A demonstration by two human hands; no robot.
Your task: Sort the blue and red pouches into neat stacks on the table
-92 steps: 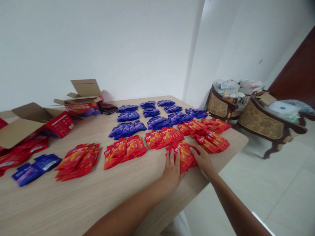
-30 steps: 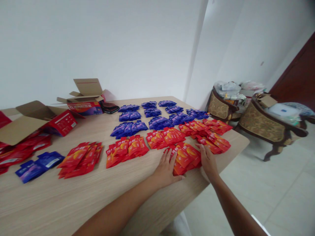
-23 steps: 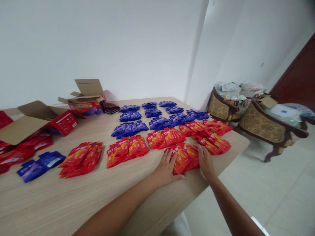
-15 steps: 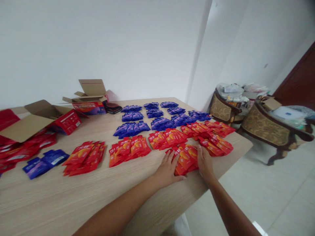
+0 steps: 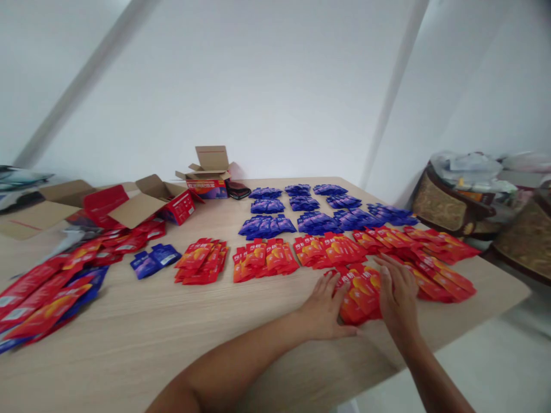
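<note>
Fanned red packets [image 5: 359, 295] between both hands' fingers.
I see red and blue piles [image 5: 316, 222] beyond the fingertips, another red pile [image 5: 439, 275] crowding the right; left hand [image 5: 326, 310] and right hand [image 5: 398, 298] lie palms inward, fingers extended, unclenched; right fingertips partly cover the packets' edge.

Your head view: soft, diffuse indoor light — faint shadow beneath your forearms; mild overall blur; stretched edges, dark upper-right corner.
</note>
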